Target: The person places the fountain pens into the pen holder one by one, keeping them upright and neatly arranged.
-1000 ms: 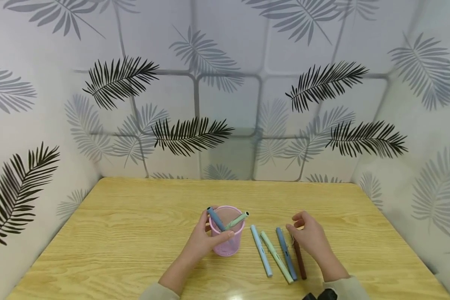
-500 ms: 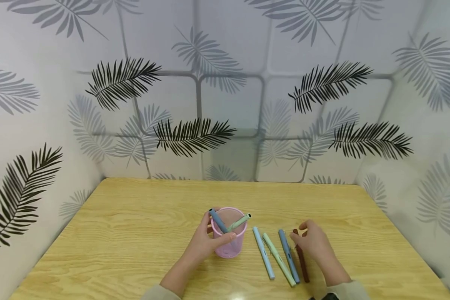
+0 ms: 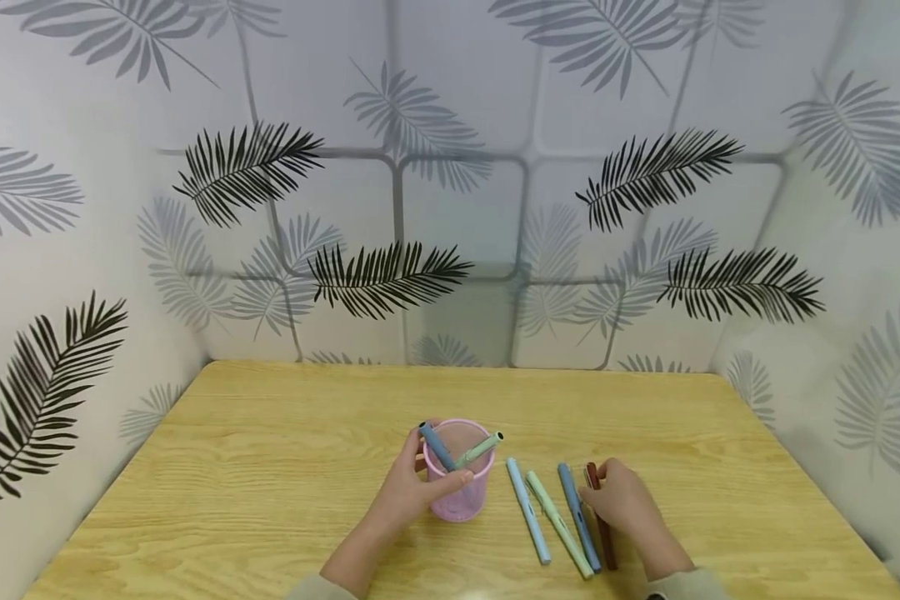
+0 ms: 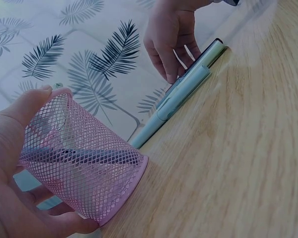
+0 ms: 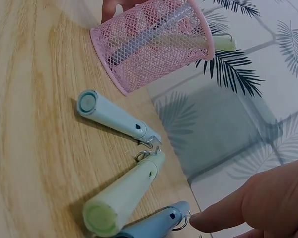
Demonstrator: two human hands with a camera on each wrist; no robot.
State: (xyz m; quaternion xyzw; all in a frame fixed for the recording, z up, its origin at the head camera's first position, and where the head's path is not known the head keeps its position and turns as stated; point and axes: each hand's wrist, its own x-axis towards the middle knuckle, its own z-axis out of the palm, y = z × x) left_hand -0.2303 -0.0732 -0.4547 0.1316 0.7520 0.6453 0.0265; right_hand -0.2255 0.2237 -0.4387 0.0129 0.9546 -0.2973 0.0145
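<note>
My left hand (image 3: pixel 403 492) grips a pink mesh pen cup (image 3: pixel 459 502), thumb across the front of its rim. Leaning in the cup are a blue pen (image 3: pixel 437 446) and a light green pen (image 3: pixel 482 450). Over to the right, my right hand (image 3: pixel 625 502) pinches a dark brown pen (image 3: pixel 608 548) near its upper end, thumb on one side and fingers on the other; the pen still lies along the table. In the right wrist view the thumb (image 5: pixel 218 214) is close to the clip of a blue pen (image 5: pixel 156 225), and the brown pen is hidden.
Between cup and right hand, a light blue pen (image 3: pixel 528 512), a light green pen (image 3: pixel 560 527) and the blue pen lie side by side on the wooden table (image 3: pixel 270 450). A leaf-patterned wall covering (image 3: pixel 450 317) encloses the table's back and sides.
My right hand has lowered toward me along the brown pen, its thumb and fingers closing around the upper end. My left hand keeps its hold on the cup. The view has shifted slightly.
</note>
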